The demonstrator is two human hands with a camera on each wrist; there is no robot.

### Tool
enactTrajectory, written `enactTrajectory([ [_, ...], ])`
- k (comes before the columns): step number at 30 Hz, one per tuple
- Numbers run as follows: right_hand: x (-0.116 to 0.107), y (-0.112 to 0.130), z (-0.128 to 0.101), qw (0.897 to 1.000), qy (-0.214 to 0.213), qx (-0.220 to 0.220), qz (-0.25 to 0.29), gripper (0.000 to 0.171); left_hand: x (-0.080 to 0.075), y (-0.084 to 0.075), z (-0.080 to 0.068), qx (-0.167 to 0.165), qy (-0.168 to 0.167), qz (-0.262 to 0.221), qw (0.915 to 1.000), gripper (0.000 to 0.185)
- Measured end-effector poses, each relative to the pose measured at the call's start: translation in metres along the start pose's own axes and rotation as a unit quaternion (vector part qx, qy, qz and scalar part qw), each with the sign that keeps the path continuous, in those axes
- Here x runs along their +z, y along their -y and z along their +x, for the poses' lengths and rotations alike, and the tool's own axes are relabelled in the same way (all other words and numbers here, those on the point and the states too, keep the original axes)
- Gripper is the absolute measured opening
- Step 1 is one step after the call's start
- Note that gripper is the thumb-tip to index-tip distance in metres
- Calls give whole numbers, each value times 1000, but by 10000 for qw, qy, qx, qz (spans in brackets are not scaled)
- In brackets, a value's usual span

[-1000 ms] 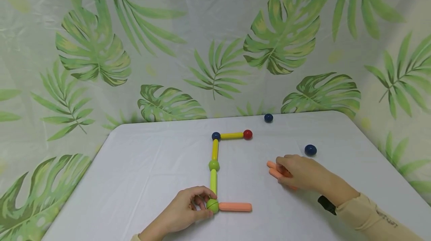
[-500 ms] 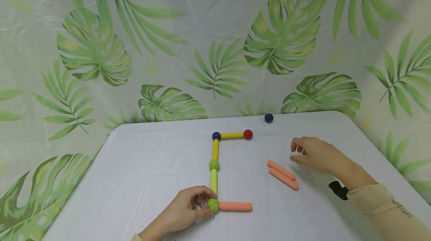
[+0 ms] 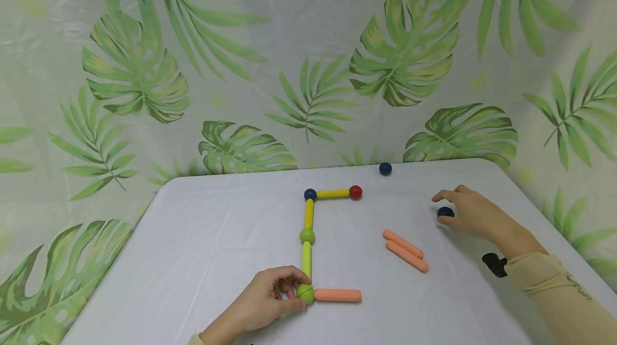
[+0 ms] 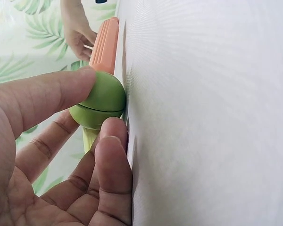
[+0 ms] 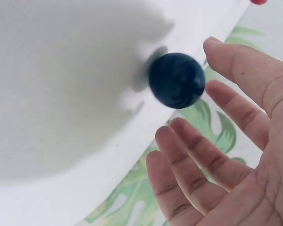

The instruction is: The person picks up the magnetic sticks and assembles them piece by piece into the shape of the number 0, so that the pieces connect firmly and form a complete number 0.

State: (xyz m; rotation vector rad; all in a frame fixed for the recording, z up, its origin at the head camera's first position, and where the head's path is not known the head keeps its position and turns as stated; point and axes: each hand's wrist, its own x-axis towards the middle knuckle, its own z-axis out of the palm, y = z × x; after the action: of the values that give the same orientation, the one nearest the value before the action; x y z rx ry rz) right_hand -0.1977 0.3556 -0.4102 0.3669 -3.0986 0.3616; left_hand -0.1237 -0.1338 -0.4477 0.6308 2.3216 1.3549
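Observation:
My left hand [image 3: 265,298] holds a green ball [image 3: 305,294] between thumb and fingers at the near end of a chain of sticks and balls. From that ball an orange stick [image 3: 337,295] points right, and a light green stick [image 3: 306,262] runs away to a second green ball [image 3: 307,236]. Beyond come a yellow stick [image 3: 309,214], a blue ball [image 3: 310,195], another yellow stick [image 3: 332,194] and a red ball [image 3: 355,192]. My right hand [image 3: 477,215] hovers with spread fingers around a loose dark blue ball [image 5: 176,80], thumb and fingers apart from it in the right wrist view.
Two loose orange sticks [image 3: 406,251] lie side by side between the chain and my right hand. Another dark blue ball [image 3: 385,169] sits near the far edge of the white table [image 3: 231,227]. A leaf-patterned cloth [image 3: 308,66] hangs behind.
My right hand has left the two orange sticks and moved right and away to the loose dark blue ball. The left hand has stayed on the green ball.

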Motion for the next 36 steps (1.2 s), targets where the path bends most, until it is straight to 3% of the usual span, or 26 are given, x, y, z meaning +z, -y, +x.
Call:
enactTrajectory([
  [9, 6, -17, 4, 9987, 330, -65, 384, 44, 0, 1, -1, -1, -33, -51, 10000, 30],
  [19, 10, -18, 0, 9977, 253, -63, 628, 40, -1, 1, -1, 3, -25, -68, 10000, 30],
  [36, 2, 31, -31, 9931, -103, -312, 1124, 41, 0, 1, -1, 46, -14, -43, 10000, 31],
])
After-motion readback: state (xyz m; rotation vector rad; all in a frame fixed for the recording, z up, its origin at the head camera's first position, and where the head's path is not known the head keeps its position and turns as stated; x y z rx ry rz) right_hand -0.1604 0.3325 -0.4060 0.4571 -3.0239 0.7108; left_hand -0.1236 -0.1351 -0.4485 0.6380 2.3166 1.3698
